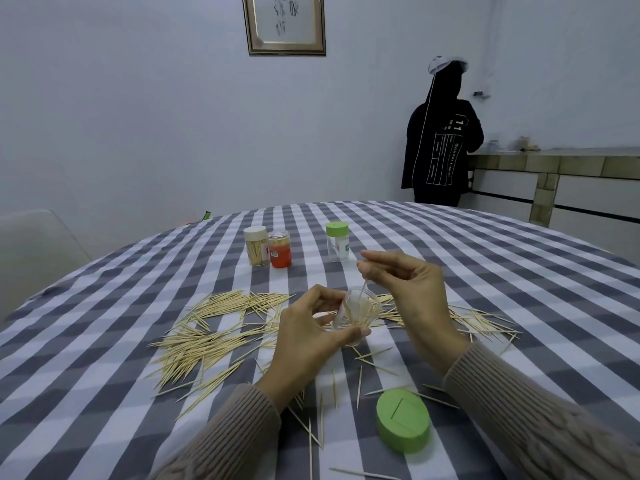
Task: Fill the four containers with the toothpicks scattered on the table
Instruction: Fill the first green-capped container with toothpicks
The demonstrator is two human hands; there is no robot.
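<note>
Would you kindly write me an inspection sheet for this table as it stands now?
Surface: checked tablecloth, flat.
Job's things: clear jar part filled; three capped jars stand at the back; loose toothpicks scattered widely; green lid lies off, near the front edge.
Clutter: nothing seen.
Grips: left hand holds the clear jar tilted; right hand pinches one toothpick into its mouth.
Cables: nothing seen.
Surroundings: a person in black at a counter, back turned; framed picture on the wall; chair at left.
</note>
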